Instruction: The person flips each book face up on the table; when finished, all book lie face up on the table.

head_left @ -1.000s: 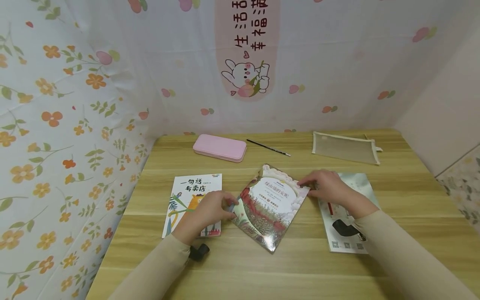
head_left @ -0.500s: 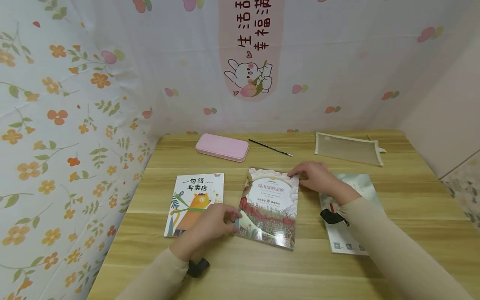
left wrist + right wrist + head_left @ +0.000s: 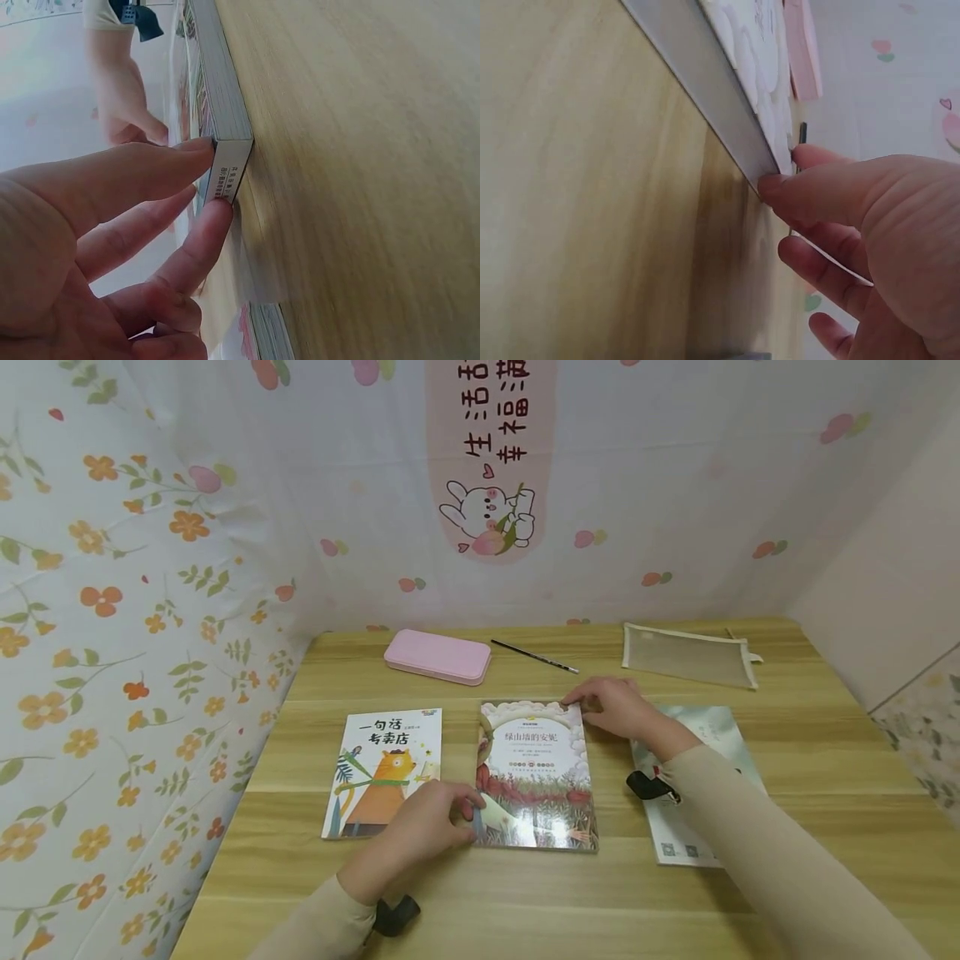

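Fingers point(image 3: 204, 244) of both hands point(image 3: 437, 812) point(image 3: 621, 708), slightly parted, pinch the middle book point(image 3: 536, 768).

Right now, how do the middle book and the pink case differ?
The middle book has a printed cover; the pink case looks plain. The book has square corners; the case, rounded ones. The left hand and right hand touch the book, not the case. Both rest on the table.

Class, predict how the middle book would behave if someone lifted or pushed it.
The middle book is likely fairly stiff: the left wrist view shows a thick page block. Its cover catches glare, so it may feel slippery. Lying flat on the table, it would probably slide rather than tip.
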### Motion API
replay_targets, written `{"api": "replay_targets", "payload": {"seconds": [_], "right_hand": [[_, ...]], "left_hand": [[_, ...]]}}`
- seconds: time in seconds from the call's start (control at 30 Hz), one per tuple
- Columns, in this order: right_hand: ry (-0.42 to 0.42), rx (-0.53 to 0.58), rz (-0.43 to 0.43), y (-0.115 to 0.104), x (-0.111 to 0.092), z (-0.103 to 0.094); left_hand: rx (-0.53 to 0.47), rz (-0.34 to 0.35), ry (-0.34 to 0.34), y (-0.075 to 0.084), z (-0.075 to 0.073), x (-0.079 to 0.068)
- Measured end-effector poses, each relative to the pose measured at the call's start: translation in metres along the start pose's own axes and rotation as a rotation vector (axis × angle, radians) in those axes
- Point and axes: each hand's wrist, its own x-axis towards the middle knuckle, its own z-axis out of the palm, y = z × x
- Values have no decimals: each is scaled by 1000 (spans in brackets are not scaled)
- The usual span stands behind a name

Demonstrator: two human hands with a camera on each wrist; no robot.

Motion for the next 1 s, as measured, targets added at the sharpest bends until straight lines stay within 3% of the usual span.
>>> {"api": "replay_targets", "payload": {"seconds": [0.4,0.7,1.0], "right_hand": [[34,8,44,16,-40,-15],[55,0,69,27,-70,-22],[128,-4,69,46,-98,-33]], "left_hand": [[72,51,13,12,4,9],[86,115,2,34,6,28],[106,189,-46,64,15,52]]}}
